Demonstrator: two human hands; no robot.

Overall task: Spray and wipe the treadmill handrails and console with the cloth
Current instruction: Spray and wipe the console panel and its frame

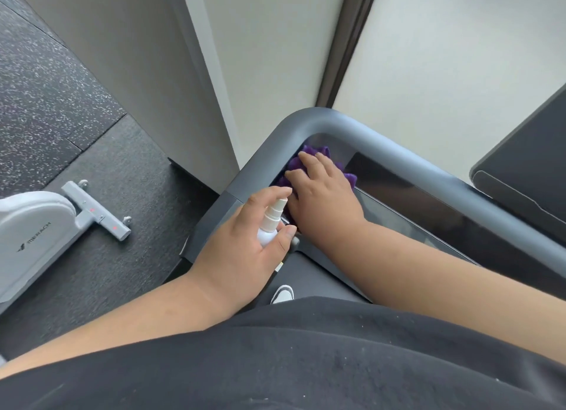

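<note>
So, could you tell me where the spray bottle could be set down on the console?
The glossy dark console panel lies bare right of the purple cloth, bordered by the grey rounded handrail. The left corner is crowded: the right hand presses the cloth, and the left hand holds the white spray bottle.

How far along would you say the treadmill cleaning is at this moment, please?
Midway, at a guess. Nothing looks provably finished: no wet streaks show. In hand: the right hand presses the purple cloth into the console's left corner, while the left hand grips the white spray bottle, forefinger on the nozzle. Left, apparently: the rest of the dark console panel and the grey handrail, which the cloth is not touching.
</note>
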